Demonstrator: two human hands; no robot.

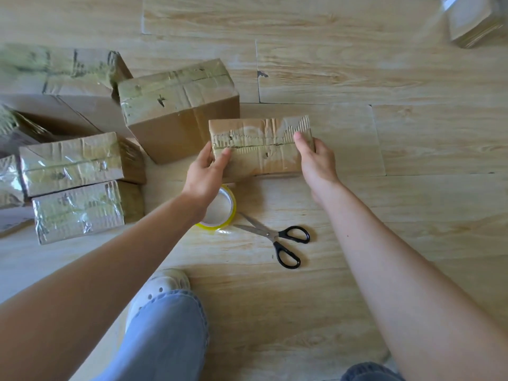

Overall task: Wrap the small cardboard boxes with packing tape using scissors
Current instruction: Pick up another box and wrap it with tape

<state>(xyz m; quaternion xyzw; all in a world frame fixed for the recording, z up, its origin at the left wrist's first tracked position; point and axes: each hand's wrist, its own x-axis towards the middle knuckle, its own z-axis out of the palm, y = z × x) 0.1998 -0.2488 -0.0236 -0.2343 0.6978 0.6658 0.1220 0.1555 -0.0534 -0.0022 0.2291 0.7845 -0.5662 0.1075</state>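
Far left, a cluster of taped boxes (pixel 71 163) is sitting on the wooden floor (pixel 384 78), glossy tape shining over their tops. A larger box (pixel 178 111) is standing just to their right, its top seam taped over too. Lower down, a white shoe (pixel 162 284) and a jeans leg (pixel 167 339) are showing.

Moving in, the left hand (pixel 207 171) is gripping the left end of the small cardboard box (pixel 261 152). Its thumb (pixel 223 155) is pressing on the top face near the corner, while the fingers are curling round the end wall, mostly hidden behind it. The box is lying lengthwise between both hands, just right of the larger box, with its torn top seam facing up. Whether it is resting on the floor or hovering just off it, I cannot tell.

Below that wrist, the tape roll (pixel 221 209) with its yellow rim is lying flat, partly covered by the forearm. Just right of it, the black-handled scissors (pixel 277 239) are lying on the floor, blades parted, tips right by the roll.

On the right, the right hand (pixel 316 160) is grasping the box's other end, thumb on top at the corner, fingers wrapping round the side out of sight. In the top right corner, another box (pixel 472 20) is sitting well apart.
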